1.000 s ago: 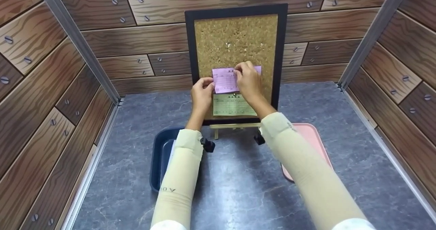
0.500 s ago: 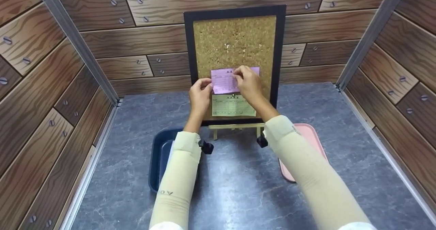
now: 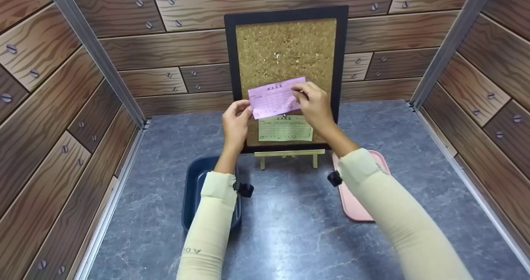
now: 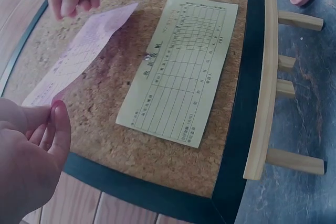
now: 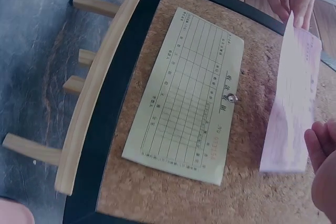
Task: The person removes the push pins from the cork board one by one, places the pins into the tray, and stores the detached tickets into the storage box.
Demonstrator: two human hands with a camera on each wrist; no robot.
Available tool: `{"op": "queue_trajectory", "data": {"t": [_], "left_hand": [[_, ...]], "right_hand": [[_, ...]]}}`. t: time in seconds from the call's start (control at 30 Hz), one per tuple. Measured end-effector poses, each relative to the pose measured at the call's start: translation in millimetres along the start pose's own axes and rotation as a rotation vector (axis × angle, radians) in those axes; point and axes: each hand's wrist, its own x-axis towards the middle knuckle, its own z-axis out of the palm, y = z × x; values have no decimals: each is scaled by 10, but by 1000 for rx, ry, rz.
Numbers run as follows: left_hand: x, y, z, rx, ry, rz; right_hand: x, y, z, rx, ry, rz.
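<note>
A pink printed slip (image 3: 275, 97) is tilted in front of a cork board (image 3: 285, 44) with a black frame. My left hand (image 3: 235, 124) pinches the slip's left edge between thumb and fingers. Beside its right end is my right hand (image 3: 316, 106), fingers bent towards the thumb. In the left wrist view, these right fingertips (image 4: 68, 6) stand off the paper; whether anything tiny is between them is hidden. Below the pink slip, a green printed slip (image 3: 285, 131) hangs on the cork, fixed at its top edge by a clear pushpin (image 5: 232, 98).
The board stands on a small wooden easel (image 3: 290, 153). A dark blue tray (image 3: 188, 197) lies under my left forearm, a pink tray (image 3: 356, 207) under the right. More small shiny pin-like spots (image 3: 277, 56) dot the upper cork. Wood-patterned walls surround the grey tabletop (image 3: 281, 238).
The pink slip has come away from the cork and tilted, its left end lower. Both hands have drawn back towards me; the right has shifted right, from the slip's top middle to its right end.
</note>
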Motion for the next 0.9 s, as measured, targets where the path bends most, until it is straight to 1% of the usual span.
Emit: {"op": "queue_trajectory", "data": {"t": [0.17, 0.3, 0.43, 0.57, 0.63, 0.77, 0.9], "left_hand": [[-78, 29, -103, -18, 11, 15], [-150, 38, -203, -28, 19, 26], [-227, 54, -312, -57, 24, 28], [-308, 75, -422, -56, 45, 29], [-340, 78, -479, -50, 53, 29], [-400, 96, -585, -49, 55, 23], [-463, 124, -685, -64, 73, 13]], "right_hand": [[-120, 2, -187, 47, 39, -21], [-270, 40, -347, 57, 77, -25], [-429, 125, -486, 49, 95, 1], [-558, 205, -586, 31, 91, 22], [-620, 232, -629, 42, 88, 35], [-747, 279, -719, 62, 95, 67], [-853, 275, -821, 36, 113, 95]]}}
